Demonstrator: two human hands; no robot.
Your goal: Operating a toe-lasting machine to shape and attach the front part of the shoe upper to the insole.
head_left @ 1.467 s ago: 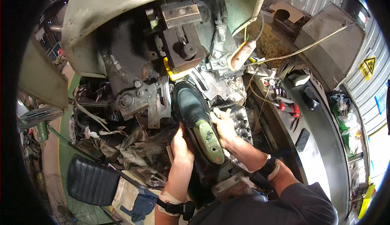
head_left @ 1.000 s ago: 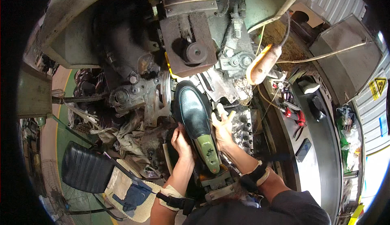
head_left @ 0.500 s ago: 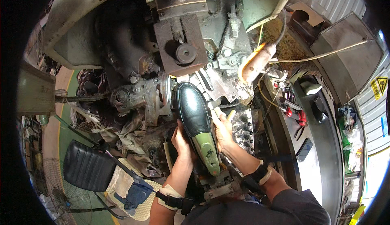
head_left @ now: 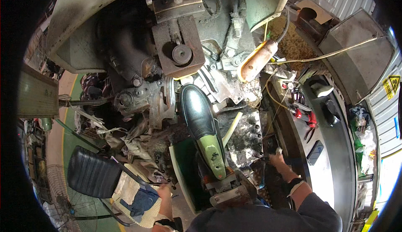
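Note:
A glossy black loafer sits on a green shoe last, toe pointing away, held in the machine with neither hand on it. My left hand is low on the left, closed at the front end of the chair armrest. My right hand is well right of the shoe, beside the machine's dark lower side. Its fingers are small and blurred, so their grip is unclear. Above the toe is a rusty metal block with a round knob.
A lit work lamp hangs right of the block. A pale stick lies beside the shoe. On the right bench are red-handled pliers, a phone and dark shoe-shaped pieces. A black chair and wire fan stand left.
Both hands have let go of the shoe and its last. The left hand has dropped down and left to the chair, the right hand outward to the right. The shoe stays in place.

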